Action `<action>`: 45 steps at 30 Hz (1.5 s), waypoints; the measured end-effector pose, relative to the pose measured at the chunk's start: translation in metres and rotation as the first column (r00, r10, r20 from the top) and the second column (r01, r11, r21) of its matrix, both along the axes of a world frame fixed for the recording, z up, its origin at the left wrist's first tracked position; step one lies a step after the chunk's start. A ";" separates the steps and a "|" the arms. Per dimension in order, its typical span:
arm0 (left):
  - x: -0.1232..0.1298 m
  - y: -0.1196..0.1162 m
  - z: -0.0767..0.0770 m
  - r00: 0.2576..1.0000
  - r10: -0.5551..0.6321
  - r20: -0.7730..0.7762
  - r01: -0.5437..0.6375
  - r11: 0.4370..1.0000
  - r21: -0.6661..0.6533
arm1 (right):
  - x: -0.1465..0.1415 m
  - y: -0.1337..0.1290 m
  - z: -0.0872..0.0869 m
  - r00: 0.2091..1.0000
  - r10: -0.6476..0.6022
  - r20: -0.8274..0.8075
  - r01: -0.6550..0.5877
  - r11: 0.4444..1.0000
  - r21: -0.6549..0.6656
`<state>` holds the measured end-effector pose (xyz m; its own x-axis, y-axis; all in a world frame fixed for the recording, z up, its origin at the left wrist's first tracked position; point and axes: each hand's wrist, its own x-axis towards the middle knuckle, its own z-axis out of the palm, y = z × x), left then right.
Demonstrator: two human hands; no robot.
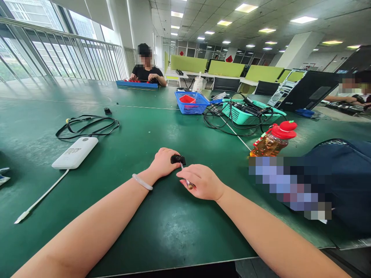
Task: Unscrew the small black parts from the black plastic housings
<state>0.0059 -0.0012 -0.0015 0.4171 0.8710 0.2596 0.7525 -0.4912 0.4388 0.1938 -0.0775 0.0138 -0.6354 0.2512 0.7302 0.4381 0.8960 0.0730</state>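
Near the middle of the green table (174,231), my left hand (164,162) grips a small black part (177,158) at its fingertips. A pale bracelet circles my left wrist. My right hand (203,180) is closed on a slim tool (188,183) with a brownish rounded end. The tool's thin tip points up at the black part and seems to meet its lower edge. The finer details of the part are too small to make out.
A white power bank (75,153) and coiled black cable (87,125) lie left. Blue (193,108) and teal (246,117) baskets stand beyond. At right are a red-lidded bottle (274,141) and dark bag (344,173). A person (147,73) sits across.
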 end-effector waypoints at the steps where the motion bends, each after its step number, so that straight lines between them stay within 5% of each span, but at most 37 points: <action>1: 0.000 0.000 0.000 1.000 -0.002 -0.004 0.002 1.000 -0.002 | -0.001 0.000 0.000 0.999 0.009 0.033 -0.008 1.000 -0.025; 6: 0.001 0.000 0.001 1.000 0.008 -0.014 -0.008 1.000 -0.008 | -0.002 0.000 0.001 0.993 -0.057 0.100 0.066 0.994 -0.092; 12: 0.001 0.000 0.001 0.999 0.031 -0.028 -0.032 0.999 -0.031 | 0.006 0.002 0.006 0.961 -0.235 -0.142 0.192 0.945 -0.264; 19: 0.000 0.002 -0.001 1.000 0.009 -0.027 -0.010 0.999 -0.036 | 0.012 0.011 -0.001 0.848 -0.345 -0.403 0.009 0.769 -0.640; 24: 0.000 0.002 -0.001 1.000 0.009 -0.027 -0.010 0.999 -0.036 | 0.013 0.015 -0.004 0.780 -0.433 -0.451 -0.064 0.662 -0.747; 35: 0.001 0.000 -0.001 0.999 0.031 -0.039 -0.032 0.999 -0.029 | 0.014 0.010 -0.001 0.873 -0.262 -0.411 0.026 0.867 -0.497; 40: 0.001 -0.001 0.001 0.999 0.026 -0.040 -0.027 0.999 -0.029 | 0.012 0.009 0.000 0.855 -0.301 -0.422 0.036 0.847 -0.531; 45: 0.001 -0.001 0.002 0.999 0.029 -0.035 -0.030 0.999 -0.041 | 0.013 0.010 0.000 0.785 -0.415 -0.459 0.002 0.743 -0.669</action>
